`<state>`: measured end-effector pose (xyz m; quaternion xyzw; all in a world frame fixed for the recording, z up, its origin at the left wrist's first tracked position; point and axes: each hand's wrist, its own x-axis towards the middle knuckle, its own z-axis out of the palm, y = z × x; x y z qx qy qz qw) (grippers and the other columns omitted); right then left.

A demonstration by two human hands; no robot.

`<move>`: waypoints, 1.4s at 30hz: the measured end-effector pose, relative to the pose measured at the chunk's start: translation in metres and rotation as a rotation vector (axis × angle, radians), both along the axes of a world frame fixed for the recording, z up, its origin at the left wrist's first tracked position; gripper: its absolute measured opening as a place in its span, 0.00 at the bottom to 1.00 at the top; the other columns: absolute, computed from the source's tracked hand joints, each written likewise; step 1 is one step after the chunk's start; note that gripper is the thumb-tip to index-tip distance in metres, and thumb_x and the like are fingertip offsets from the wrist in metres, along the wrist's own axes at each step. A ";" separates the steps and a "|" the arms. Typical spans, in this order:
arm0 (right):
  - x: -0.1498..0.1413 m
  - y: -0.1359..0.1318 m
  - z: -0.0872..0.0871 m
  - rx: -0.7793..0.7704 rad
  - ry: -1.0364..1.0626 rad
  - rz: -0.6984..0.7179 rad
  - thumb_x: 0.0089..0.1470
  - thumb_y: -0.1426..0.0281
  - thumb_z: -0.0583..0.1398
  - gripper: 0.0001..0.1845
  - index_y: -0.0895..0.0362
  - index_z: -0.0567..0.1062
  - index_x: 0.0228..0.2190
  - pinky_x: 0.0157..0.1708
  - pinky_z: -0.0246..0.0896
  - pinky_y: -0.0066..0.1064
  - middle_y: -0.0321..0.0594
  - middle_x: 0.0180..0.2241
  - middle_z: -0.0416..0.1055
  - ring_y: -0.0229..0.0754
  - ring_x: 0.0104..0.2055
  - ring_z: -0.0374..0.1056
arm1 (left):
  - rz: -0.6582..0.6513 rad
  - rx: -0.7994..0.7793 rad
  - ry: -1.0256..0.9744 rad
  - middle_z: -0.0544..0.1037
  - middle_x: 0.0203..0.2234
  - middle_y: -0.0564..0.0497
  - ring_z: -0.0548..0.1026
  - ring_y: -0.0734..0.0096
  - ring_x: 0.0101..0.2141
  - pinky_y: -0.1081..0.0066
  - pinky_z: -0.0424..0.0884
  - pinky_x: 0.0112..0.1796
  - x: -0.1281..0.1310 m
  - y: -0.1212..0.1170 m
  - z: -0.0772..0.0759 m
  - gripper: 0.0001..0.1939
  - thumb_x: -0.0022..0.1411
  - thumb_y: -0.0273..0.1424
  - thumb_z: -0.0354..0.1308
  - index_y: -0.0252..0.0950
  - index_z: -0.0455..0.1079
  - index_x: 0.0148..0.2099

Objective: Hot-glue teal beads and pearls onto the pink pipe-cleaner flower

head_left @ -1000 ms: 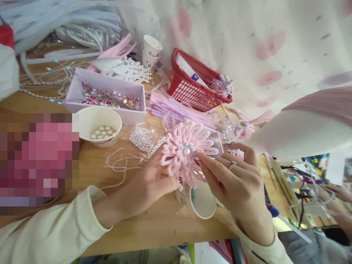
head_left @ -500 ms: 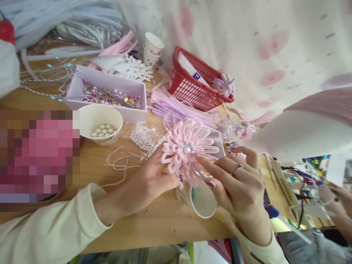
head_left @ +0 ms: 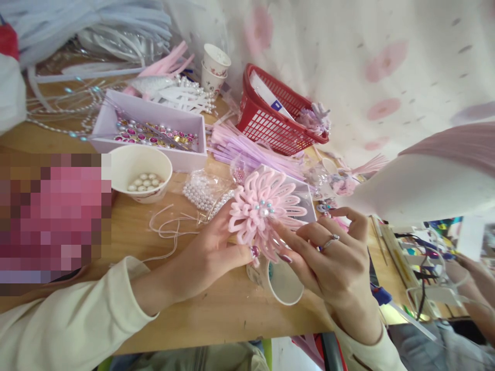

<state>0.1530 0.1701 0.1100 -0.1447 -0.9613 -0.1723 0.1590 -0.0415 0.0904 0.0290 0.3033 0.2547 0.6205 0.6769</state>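
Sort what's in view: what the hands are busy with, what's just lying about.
In use:
Pink fuzzy looped flower with beaded centre, held by the left hand, touched by the right hand
Possibly the nearby white paper cup of blue-green beads

Lying about:
Red plastic mesh basket
Lilac rectangular box
White cup of white beads
Lilac fuzzy stems

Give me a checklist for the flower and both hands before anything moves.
1. Left hand supporting the pink flower: ok, gripped at its side.
2. Right hand pinching a petal: cannot tell, though the index fingertip is at the petals.
3. Pearl and blue beads at the flower's centre: ok, present.
4. Those beads firmly fixed: cannot tell.
5. Table free of loose cord: not ok.
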 end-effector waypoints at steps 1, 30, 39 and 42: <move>0.001 0.000 0.001 -0.014 0.019 0.009 0.76 0.64 0.50 0.22 0.58 0.82 0.48 0.50 0.52 0.46 0.35 0.24 0.70 0.42 0.29 0.61 | 0.002 -0.008 0.011 0.81 0.44 0.54 0.78 0.63 0.47 0.60 0.73 0.53 0.000 0.000 0.001 0.20 0.59 0.24 0.66 0.45 0.73 0.53; 0.000 -0.019 -0.009 -0.503 0.615 -0.099 0.70 0.70 0.56 0.09 0.52 0.76 0.46 0.46 0.74 0.45 0.49 0.51 0.75 0.54 0.55 0.73 | -0.068 0.027 -0.016 0.80 0.54 0.52 0.76 0.56 0.59 0.59 0.69 0.60 -0.002 -0.003 -0.003 0.22 0.62 0.25 0.68 0.47 0.73 0.56; -0.019 -0.019 -0.002 -1.551 0.758 -0.075 0.74 0.62 0.52 0.09 0.50 0.65 0.39 0.16 0.55 0.25 0.22 0.17 0.51 0.33 0.14 0.48 | -0.008 0.019 -0.032 0.81 0.55 0.52 0.79 0.59 0.54 0.61 0.75 0.55 0.006 -0.002 -0.022 0.25 0.59 0.32 0.74 0.50 0.75 0.58; -0.006 -0.014 0.002 -1.644 0.773 -0.139 0.70 0.59 0.60 0.11 0.52 0.72 0.36 0.15 0.43 0.23 0.22 0.16 0.50 0.30 0.15 0.44 | 0.050 0.006 -0.010 0.82 0.51 0.49 0.81 0.57 0.48 0.61 0.80 0.46 0.006 0.001 -0.026 0.26 0.57 0.34 0.75 0.48 0.76 0.57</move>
